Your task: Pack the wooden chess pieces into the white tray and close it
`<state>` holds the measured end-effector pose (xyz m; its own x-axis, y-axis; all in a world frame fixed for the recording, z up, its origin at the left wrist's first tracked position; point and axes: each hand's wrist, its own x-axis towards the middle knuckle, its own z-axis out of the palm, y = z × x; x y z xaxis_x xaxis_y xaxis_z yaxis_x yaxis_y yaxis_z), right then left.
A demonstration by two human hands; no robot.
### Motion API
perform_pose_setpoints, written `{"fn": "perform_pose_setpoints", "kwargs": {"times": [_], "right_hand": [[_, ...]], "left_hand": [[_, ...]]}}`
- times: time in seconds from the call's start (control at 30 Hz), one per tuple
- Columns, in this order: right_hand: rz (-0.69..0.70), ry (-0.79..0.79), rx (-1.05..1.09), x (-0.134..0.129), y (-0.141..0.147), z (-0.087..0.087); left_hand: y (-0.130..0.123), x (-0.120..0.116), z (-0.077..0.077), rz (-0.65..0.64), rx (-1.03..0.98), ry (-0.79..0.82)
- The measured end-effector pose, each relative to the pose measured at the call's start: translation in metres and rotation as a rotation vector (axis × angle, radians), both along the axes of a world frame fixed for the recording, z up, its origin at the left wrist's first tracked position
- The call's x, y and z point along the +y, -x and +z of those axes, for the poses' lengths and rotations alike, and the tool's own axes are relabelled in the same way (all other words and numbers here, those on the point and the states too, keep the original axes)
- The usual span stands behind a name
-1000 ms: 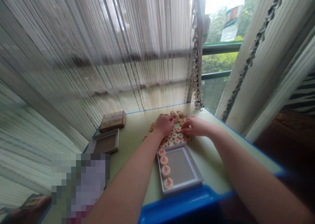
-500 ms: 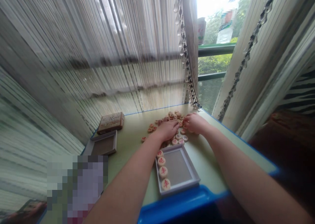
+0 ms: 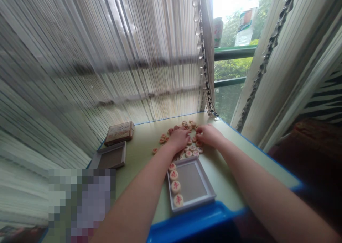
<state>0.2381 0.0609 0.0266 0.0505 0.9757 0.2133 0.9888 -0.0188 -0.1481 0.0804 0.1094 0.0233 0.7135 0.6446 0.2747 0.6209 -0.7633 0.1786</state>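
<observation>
Round wooden Chinese chess pieces [image 3: 188,153] with red or dark characters lie in a loose pile on the table. Over the pile's middle, my left hand [image 3: 180,139] rests palm down, fingers loosely stretched and open, touching pieces. My right hand [image 3: 210,135] is at the pile's right side, its fingers curled together in a pinch close to some pieces. Whatever lies between those fingertips is too small to make out. Nearer to me is a shallow grey box tray [image 3: 211,186], with several red-character pieces [image 3: 175,186] lined up along its left side.
On the left, a second shallow tray [image 3: 123,154] lies beside a brown patterned box [image 3: 120,132]. A blue rim [image 3: 187,223] edges the pale green table [image 3: 229,186]. String curtains [image 3: 133,40] hang behind it, and a window [image 3: 232,68] is at the right.
My left hand's fingers have drawn in slightly and shifted left over the pile. My right hand has moved slightly left, with its fingers lower over the pieces. The row in the tray looks the same.
</observation>
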Motion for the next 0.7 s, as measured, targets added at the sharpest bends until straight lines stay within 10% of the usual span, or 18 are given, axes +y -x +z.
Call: {"fn": "perform_pose_setpoints", "kwargs": {"times": [0.7], "right_hand": [[0.014, -0.09, 0.103, 0.008, -0.003, -0.006]], "left_hand": [[0.004, 0.002, 0.003, 0.081, 0.018, 0.009]]}}
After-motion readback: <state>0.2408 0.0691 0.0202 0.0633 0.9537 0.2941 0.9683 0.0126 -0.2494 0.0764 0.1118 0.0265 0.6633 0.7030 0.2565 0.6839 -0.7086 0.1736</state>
